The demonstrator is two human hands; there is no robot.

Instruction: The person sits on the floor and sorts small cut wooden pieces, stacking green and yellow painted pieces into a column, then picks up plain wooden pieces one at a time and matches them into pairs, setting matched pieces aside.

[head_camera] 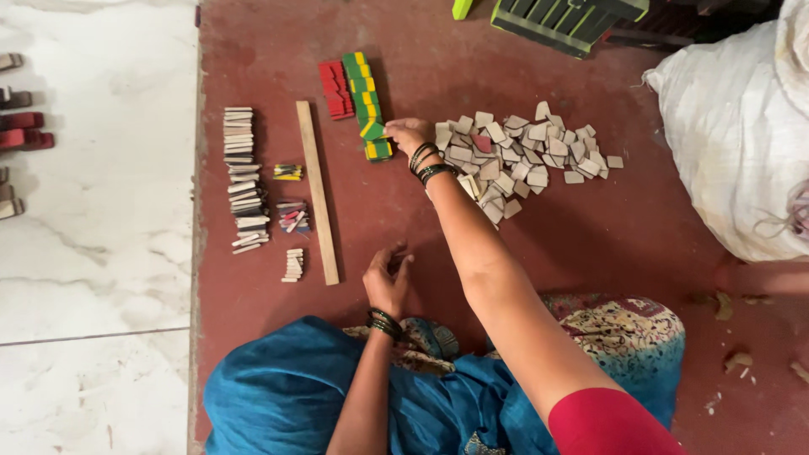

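My right hand (406, 135) reaches forward to the near end of a row of green and yellow painted wooden pieces (366, 97) and grips one tilted green and yellow piece (373, 131) there. A short row of red pieces (335, 89) lies just left of that row. My left hand (388, 276) hovers near my lap, fingers loosely curled; whether it holds anything I cannot tell. A heap of plain small wooden tiles (527, 160) lies to the right of my right hand.
A long wooden strip (317, 190) lies on the red floor (590, 236). Left of it are stacked pale pieces (242, 177) and small mixed piles (292, 216). A white sack (737, 135) sits at right, a green slatted crate (566, 21) at the top. White marble floor (93, 211) lies left.
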